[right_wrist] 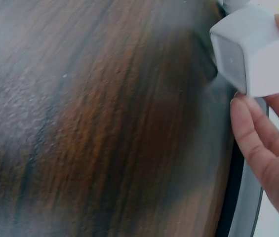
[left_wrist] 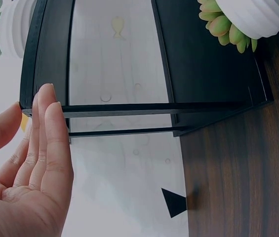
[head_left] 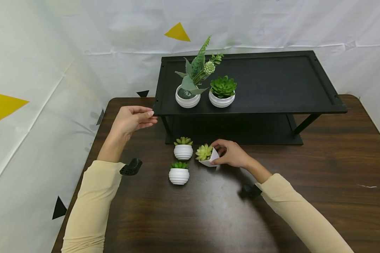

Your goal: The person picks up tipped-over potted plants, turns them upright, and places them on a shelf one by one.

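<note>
My right hand (head_left: 230,153) grips a small square white pot (head_left: 211,160) with a yellow-green succulent (head_left: 204,152). The pot leans to the left above the table, and its square base (right_wrist: 230,61) shows in the right wrist view. At the front left corner of the black two-tier shelf (head_left: 282,84), my left hand (head_left: 131,121) pinches the top board's edge between thumb and fingers. Left of the held pot stand two round ribbed white pots: one succulent pot (head_left: 183,152) near the shelf and another succulent pot (head_left: 178,176) in front of it.
On the shelf's top board stand a white pot with tall leaves and a pale flower (head_left: 188,100) and a green succulent pot (head_left: 222,100). The shelf sits at the back of a dark wood table (head_left: 190,218). White sheeting (head_left: 123,28) hangs behind and at the left.
</note>
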Demonstrator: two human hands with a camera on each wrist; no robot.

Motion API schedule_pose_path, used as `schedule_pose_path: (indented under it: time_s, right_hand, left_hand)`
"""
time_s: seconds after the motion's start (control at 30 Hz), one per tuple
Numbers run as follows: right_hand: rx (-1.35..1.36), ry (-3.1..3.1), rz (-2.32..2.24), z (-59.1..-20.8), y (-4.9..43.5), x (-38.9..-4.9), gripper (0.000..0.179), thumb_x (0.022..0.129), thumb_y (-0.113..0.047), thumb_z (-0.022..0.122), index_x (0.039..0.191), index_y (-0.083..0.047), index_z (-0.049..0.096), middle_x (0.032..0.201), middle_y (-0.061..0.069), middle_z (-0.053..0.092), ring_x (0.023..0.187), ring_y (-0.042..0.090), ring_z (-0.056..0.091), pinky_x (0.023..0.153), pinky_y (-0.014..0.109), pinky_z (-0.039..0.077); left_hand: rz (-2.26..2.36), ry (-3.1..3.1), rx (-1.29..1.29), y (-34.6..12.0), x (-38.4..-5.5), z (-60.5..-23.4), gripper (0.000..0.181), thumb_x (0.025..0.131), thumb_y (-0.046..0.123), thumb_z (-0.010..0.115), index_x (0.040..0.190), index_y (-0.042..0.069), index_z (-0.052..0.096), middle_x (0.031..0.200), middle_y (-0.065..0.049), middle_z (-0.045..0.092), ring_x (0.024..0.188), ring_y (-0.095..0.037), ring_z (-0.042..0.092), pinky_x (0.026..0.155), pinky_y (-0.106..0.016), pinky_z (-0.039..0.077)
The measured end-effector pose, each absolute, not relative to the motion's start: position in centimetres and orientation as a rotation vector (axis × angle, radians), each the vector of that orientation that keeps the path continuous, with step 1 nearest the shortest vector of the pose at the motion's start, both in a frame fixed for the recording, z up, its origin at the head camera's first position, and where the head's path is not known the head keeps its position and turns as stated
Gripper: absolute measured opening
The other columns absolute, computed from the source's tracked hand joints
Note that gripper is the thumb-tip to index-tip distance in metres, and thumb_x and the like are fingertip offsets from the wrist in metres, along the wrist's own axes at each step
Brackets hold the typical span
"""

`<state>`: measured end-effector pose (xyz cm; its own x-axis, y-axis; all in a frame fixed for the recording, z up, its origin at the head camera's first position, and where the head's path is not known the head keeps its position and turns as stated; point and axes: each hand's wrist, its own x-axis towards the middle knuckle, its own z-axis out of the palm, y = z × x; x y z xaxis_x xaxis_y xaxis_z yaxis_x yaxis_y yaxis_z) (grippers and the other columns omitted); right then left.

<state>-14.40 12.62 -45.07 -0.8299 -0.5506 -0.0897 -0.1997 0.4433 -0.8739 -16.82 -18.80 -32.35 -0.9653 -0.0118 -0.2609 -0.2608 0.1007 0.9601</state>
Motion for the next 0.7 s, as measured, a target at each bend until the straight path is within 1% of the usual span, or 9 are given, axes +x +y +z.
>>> schedule_pose_path:
  time_s: [0.13, 0.27, 0.4, 0.57, 0.7]
  right_hand:
    - [-0.68, 2.289, -1.385, -45.3, 13.0, -14.3, 0.048, 0.072, -0.009, 0.077, 0.114, 0.003, 0.055, 0.099, 0.015, 0.06, 0.082, 0.025, 0.058, 0.067, 0.03, 0.052]
    - [-0.679, 2.239, -1.411, -45.6, 13.4, -14.3, 0.048, 0.073, -0.005, 0.075, 0.114, 0.003, 0.053, 0.103, 0.016, 0.058, 0.088, 0.027, 0.058, 0.071, 0.03, 0.053]
    - [-0.677, 2.196, -1.42, -45.8, 13.8, -14.2, 0.049, 0.073, -0.003, 0.073, 0.116, 0.001, 0.05, 0.109, 0.016, 0.055, 0.094, 0.029, 0.056, 0.076, 0.035, 0.052]
    - [-0.687, 2.136, -1.461, -46.0, 14.1, -14.1, 0.048, 0.072, 0.0, 0.071, 0.115, 0.001, 0.048, 0.111, 0.018, 0.053, 0.1, 0.032, 0.054, 0.079, 0.044, 0.051]
    - [-0.676, 2.105, -1.483, -46.1, 14.2, -13.9, 0.048, 0.072, 0.002, 0.071, 0.114, 0.001, 0.047, 0.112, 0.018, 0.053, 0.1, 0.032, 0.053, 0.079, 0.044, 0.051]
  left_hand:
    - [1.973, 2.186, -0.269, -18.8, -16.8, -32.4, 0.023, 0.086, 0.0, 0.062, 0.107, -0.01, 0.058, 0.078, -0.007, 0.067, 0.071, -0.018, 0.067, 0.072, -0.032, 0.055]
    - [1.98, 2.181, -0.273, -18.8, -16.8, -32.4, 0.023, 0.086, 0.0, 0.062, 0.106, -0.01, 0.059, 0.077, -0.008, 0.067, 0.071, -0.019, 0.067, 0.073, -0.033, 0.055]
    - [1.989, 2.169, -0.278, -18.8, -16.8, -32.4, 0.023, 0.085, 0.0, 0.062, 0.105, -0.01, 0.059, 0.077, -0.008, 0.067, 0.071, -0.019, 0.067, 0.075, -0.035, 0.054]
    - [2.006, 2.151, -0.283, -18.8, -16.7, -32.3, 0.023, 0.085, 0.0, 0.062, 0.105, -0.01, 0.059, 0.077, -0.009, 0.067, 0.07, -0.019, 0.067, 0.071, -0.032, 0.056]
    - [2.008, 2.148, -0.286, -18.7, -16.7, -32.2, 0.022, 0.085, 0.0, 0.062, 0.105, -0.01, 0.059, 0.077, -0.009, 0.067, 0.07, -0.019, 0.067, 0.07, -0.031, 0.056]
